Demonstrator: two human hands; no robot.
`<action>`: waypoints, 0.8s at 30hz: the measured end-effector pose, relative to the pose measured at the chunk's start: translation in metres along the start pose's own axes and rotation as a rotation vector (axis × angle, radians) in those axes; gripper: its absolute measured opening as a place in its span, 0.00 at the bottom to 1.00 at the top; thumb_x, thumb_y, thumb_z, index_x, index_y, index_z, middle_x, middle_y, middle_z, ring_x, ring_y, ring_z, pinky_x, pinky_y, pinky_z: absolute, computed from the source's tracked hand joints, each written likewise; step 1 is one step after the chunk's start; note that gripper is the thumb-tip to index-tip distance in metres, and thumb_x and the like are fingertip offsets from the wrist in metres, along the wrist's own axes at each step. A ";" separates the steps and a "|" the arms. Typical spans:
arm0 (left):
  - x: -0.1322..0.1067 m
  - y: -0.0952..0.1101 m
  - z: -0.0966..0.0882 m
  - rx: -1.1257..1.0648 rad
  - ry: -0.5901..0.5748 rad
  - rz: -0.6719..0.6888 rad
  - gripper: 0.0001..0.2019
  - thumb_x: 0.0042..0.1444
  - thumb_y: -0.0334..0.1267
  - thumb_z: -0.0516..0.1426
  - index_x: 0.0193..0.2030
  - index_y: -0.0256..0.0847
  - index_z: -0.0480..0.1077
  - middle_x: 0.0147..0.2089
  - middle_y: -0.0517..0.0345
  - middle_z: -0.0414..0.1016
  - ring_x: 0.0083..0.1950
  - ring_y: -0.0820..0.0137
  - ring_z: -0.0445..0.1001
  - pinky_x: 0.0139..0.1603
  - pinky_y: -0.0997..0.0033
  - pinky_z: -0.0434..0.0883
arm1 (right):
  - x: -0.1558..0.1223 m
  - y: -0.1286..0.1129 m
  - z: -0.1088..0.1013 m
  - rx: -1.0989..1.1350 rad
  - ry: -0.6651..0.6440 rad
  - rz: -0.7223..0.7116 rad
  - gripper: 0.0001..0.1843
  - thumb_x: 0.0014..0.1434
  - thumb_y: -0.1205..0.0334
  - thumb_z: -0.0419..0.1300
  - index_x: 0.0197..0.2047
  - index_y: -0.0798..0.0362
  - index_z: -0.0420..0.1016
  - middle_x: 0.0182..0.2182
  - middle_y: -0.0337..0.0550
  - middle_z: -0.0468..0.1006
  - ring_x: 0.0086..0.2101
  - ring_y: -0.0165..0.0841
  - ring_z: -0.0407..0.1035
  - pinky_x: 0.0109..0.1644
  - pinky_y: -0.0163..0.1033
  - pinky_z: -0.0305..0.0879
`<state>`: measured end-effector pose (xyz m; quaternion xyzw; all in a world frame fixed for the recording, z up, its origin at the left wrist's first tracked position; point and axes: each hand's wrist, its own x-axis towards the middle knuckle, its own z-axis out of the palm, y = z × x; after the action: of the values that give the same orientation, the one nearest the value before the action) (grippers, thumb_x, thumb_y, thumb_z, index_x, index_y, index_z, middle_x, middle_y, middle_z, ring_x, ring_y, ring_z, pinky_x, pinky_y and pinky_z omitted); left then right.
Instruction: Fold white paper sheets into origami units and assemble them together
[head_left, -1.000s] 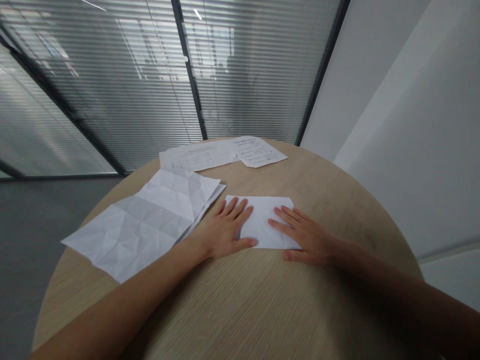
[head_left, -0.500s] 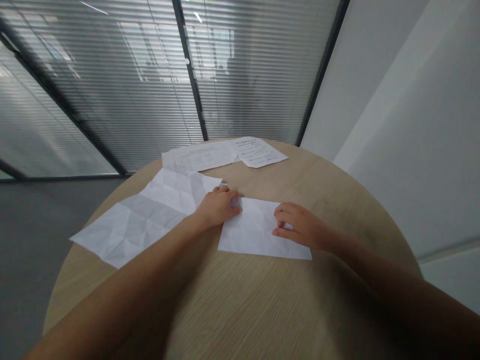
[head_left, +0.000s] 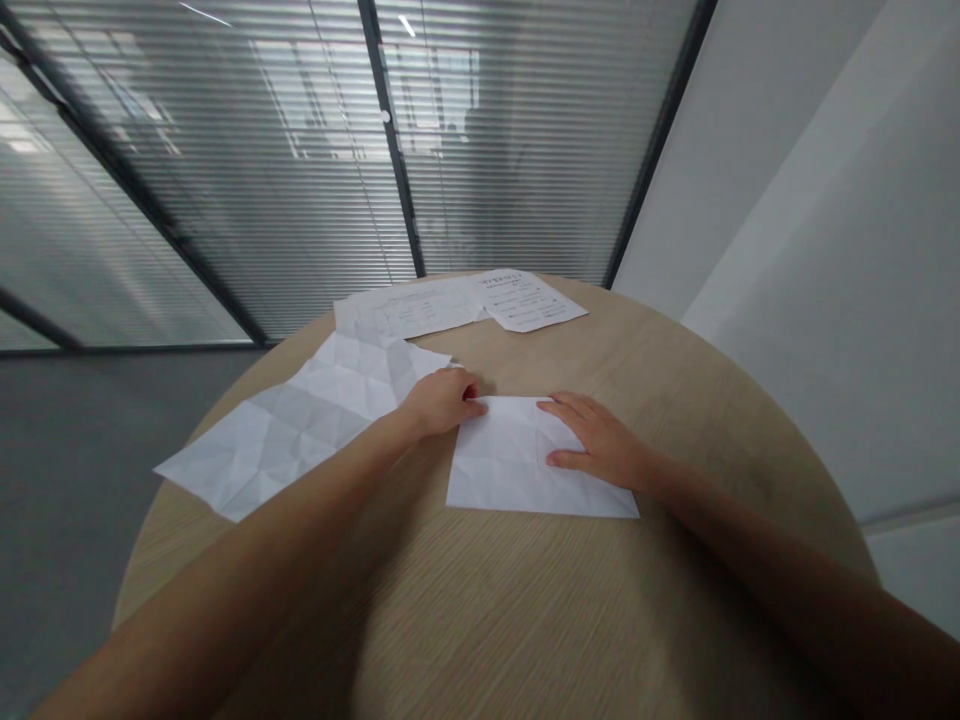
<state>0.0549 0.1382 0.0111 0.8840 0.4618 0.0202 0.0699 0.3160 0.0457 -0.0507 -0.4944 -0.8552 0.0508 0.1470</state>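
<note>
A folded white paper sheet lies on the round wooden table, just in front of me. My left hand is curled at the sheet's upper left corner, and its fingers are partly hidden. My right hand rests on the sheet's right part, fingers spread and pointing left. To the left of my left hand lies a large creased white paper, opened out flat and marked by many fold lines.
Two printed paper sheets lie at the table's far edge. The round table edge curves away on both sides. Behind it stands a glass partition with blinds, a white wall is on the right, and grey floor is on the left.
Both hands have gone from lying flat beside the sheet to a tighter, curled pose at its top and right. The sheet now looks larger, and the creased paper has shifted slightly.
</note>
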 end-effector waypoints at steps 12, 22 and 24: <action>-0.027 0.029 -0.003 0.298 0.200 0.022 0.15 0.65 0.27 0.46 0.47 0.30 0.74 0.51 0.35 0.76 0.57 0.48 0.71 0.55 0.48 0.66 | -0.006 -0.005 -0.001 -0.206 0.000 -0.070 0.30 0.70 0.53 0.50 0.67 0.66 0.61 0.66 0.66 0.63 0.66 0.51 0.56 0.68 0.62 0.55; -0.066 0.061 0.050 0.107 0.006 0.321 0.38 0.68 0.58 0.44 0.74 0.31 0.47 0.76 0.39 0.48 0.76 0.50 0.49 0.72 0.44 0.50 | -0.009 -0.021 -0.001 -0.087 -0.083 -0.214 0.38 0.69 0.48 0.49 0.71 0.70 0.53 0.70 0.68 0.54 0.70 0.49 0.48 0.72 0.57 0.49; -0.065 0.056 0.050 0.110 0.007 0.284 0.42 0.65 0.64 0.44 0.74 0.31 0.47 0.76 0.37 0.47 0.76 0.49 0.48 0.73 0.45 0.49 | -0.018 -0.023 -0.003 -0.108 -0.120 -0.212 0.46 0.66 0.39 0.51 0.71 0.70 0.51 0.70 0.71 0.52 0.70 0.53 0.46 0.72 0.61 0.46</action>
<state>0.0682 0.0481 -0.0289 0.9428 0.3329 0.0074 0.0161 0.3064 0.0189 -0.0460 -0.4047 -0.9113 0.0185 0.0732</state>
